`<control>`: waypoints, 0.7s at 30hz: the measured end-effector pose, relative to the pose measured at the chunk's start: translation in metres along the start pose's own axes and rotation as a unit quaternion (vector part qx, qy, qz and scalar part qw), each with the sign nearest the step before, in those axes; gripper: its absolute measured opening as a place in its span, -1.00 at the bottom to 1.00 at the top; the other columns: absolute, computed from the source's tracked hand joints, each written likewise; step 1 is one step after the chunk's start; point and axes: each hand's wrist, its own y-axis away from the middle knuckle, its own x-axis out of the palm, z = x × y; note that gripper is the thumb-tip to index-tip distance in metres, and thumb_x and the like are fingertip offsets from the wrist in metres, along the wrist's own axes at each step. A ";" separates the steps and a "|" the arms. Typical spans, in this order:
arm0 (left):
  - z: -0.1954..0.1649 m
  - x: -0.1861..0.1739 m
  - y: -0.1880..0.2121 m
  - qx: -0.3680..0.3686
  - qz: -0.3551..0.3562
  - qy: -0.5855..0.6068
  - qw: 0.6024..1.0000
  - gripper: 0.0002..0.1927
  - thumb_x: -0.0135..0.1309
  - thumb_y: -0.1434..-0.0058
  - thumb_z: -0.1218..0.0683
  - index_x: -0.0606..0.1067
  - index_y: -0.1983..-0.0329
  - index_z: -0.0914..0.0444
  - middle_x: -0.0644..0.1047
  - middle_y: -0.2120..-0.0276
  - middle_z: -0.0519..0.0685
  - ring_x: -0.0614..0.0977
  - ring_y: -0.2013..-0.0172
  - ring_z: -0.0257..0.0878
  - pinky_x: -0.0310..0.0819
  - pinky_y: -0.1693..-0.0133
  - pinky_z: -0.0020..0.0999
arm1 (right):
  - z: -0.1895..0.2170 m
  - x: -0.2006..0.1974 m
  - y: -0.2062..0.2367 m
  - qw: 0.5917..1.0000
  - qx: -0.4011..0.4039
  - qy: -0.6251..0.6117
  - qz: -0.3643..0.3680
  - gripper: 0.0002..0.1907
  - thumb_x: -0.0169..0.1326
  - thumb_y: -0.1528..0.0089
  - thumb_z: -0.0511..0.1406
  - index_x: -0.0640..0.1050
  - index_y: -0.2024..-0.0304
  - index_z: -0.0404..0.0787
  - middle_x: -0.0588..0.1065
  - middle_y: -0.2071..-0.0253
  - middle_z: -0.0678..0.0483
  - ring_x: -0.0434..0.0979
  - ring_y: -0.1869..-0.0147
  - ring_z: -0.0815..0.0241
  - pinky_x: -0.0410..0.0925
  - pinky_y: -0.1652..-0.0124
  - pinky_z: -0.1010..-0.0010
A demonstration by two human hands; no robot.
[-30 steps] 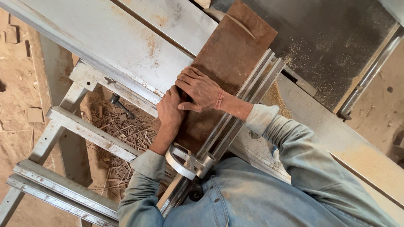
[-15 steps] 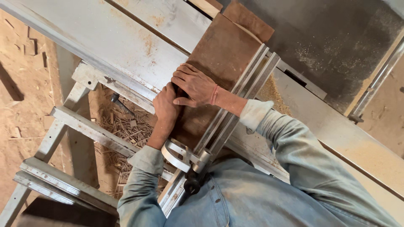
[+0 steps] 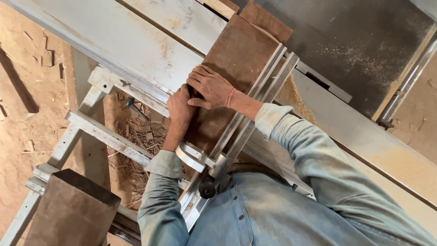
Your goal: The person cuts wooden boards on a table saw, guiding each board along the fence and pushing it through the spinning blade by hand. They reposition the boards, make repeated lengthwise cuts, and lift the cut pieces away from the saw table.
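hands together on brown board [image 3: 236, 68]: right hand [image 3: 210, 86] flat on top, left hand [image 3: 180, 109] gripping its 9 o'clock edge; board lies on saw table [image 3: 136, 41] against metal fence [image 3: 255, 109]. step, judged: feeding; next needs steady pressure toward 1 o'clock

A woodworking workshop, seen from above. A grey metal saw tabletop [image 3: 136, 41] with a sliding aluminium fence rail [image 3: 255, 114] crosses the frame, with sawdust [image 3: 291, 93] piled right of centre. On the left, a dusty earthen floor [image 3: 27, 91] holds wood shavings [image 3: 136, 136] and small offcuts beneath the machine's metal frame [image 3: 95, 130].
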 end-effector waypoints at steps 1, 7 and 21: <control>0.000 -0.001 0.001 0.003 -0.005 0.006 1.000 -0.71 0.05 -0.34 -0.03 0.44 0.22 0.32 0.61 0.37 0.22 0.63 0.34 0.23 0.47 0.31 0.10 | 0.001 -0.001 0.000 1.000 0.003 0.001 -0.001 -0.09 -0.31 -0.39 0.31 0.49 -0.08 -0.41 0.46 -0.10 -0.20 0.38 -0.30 -0.20 0.14 -0.43 -0.01; -0.001 -0.001 0.001 0.013 -0.012 0.014 1.000 -0.72 0.06 -0.29 -0.02 0.44 0.22 0.32 0.61 0.36 0.20 0.63 0.35 0.23 0.46 0.32 0.10 | 0.005 -0.007 -0.003 1.000 0.008 -0.013 0.004 -0.12 -0.29 -0.38 0.31 0.48 -0.06 -0.39 0.46 -0.09 -0.18 0.38 -0.30 -0.19 0.14 -0.42 -0.01; -0.001 -0.011 -0.007 0.022 0.029 0.048 0.998 -0.64 0.14 -0.23 -0.09 0.51 0.20 0.32 0.63 0.30 0.18 0.65 0.29 0.21 0.50 0.25 0.07 | -0.003 -0.001 -0.001 1.000 0.002 -0.010 0.004 -0.16 -0.20 -0.37 0.28 0.47 -0.05 -0.40 0.45 -0.08 -0.20 0.36 -0.31 -0.21 0.14 -0.42 0.00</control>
